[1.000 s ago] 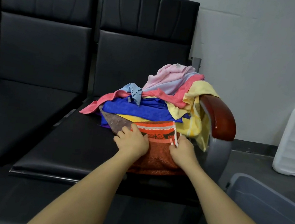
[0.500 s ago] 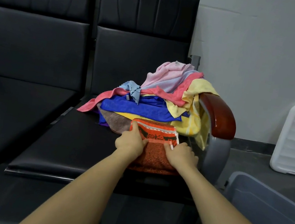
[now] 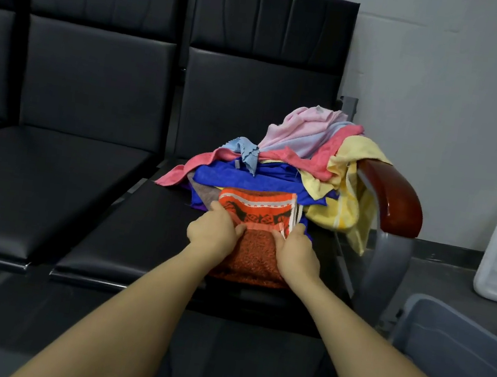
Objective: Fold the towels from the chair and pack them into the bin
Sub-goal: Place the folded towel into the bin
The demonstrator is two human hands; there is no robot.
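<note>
Towel fold nearly done on the chair seat

Orange towel (image 3: 252, 253) is pinched at its patterned flap by left hand (image 3: 212, 232) and right hand (image 3: 297, 254), now drawn closer together than a second ago; pile (image 3: 292, 162) and bin (image 3: 455, 342) are left waiting.

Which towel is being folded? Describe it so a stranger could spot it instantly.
Find the black chair with the red-brown armrest; a heap of towels sits on its seat. At the heap's near edge lies the orange towel, under the left hand and right hand. It alone has a dark patterned band.
</note>
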